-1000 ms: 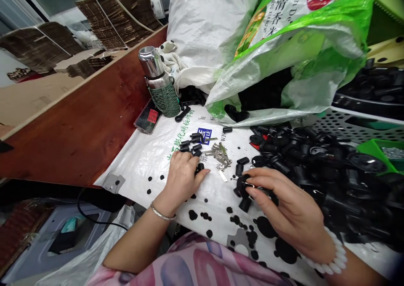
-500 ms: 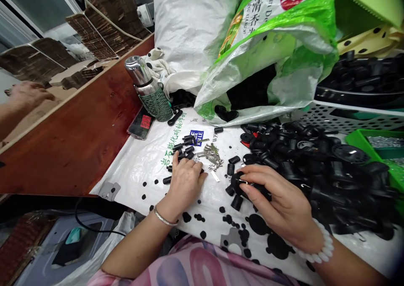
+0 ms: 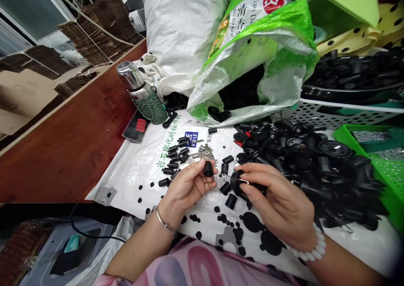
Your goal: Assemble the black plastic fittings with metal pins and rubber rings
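Note:
Between the thumb and fingers of my left hand (image 3: 184,189) is a small black cylindrical cap (image 3: 208,169). My right hand (image 3: 280,202) grips a black plastic part with a round disc end (image 3: 236,182), from which a bent metal wire (image 3: 243,181) sticks out; my fingers hide much of its body. The two held pieces are apart. Small flat metal strips (image 3: 206,151) lie in a heap just beyond my left hand. Several black cylinders (image 3: 173,154) lie left of the strips, and a few more (image 3: 231,201) lie near my right hand.
A large pile of black plastic parts (image 3: 299,168) covers the right side, beside a green tray (image 3: 350,136). A green-and-white bag (image 3: 243,67) stands open at the back. A steel flask (image 3: 134,78) and a phone (image 3: 132,128) sit by the red-brown wooden board (image 3: 78,122).
My left hand has lifted from the black cylinders, turned palm up and moved right with a cap. My right hand still holds its part. Another person's hand at the far left has gone from view.

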A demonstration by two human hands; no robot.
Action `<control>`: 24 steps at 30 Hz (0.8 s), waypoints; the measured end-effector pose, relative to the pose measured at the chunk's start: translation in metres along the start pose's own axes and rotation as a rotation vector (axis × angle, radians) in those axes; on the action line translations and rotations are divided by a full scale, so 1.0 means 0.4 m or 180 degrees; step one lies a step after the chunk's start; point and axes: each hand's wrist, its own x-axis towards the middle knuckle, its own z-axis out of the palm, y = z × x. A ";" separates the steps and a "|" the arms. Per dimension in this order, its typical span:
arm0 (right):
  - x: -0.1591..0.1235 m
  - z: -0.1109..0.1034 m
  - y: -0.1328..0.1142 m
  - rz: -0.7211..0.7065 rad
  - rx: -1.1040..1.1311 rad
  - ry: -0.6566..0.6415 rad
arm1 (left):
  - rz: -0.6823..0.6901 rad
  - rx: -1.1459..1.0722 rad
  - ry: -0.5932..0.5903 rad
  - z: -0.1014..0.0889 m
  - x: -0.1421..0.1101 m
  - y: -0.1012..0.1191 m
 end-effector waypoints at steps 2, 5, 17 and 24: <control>-0.001 -0.001 -0.003 -0.0047 0.0024 0.0036 | -0.0073 -0.0142 -0.0013 0.001 -0.002 -0.010; -0.001 -0.002 -0.004 -0.0035 0.0001 0.0101 | -0.0011 -0.0227 -0.0110 0.002 -0.007 -0.018; -0.002 0.006 -0.003 -0.0185 -0.0451 -0.0135 | 0.0608 0.0114 -0.0178 0.018 -0.022 -0.052; 0.008 0.009 0.010 0.0348 -0.0228 -0.0181 | 0.0944 0.1155 -0.0183 0.002 -0.029 -0.064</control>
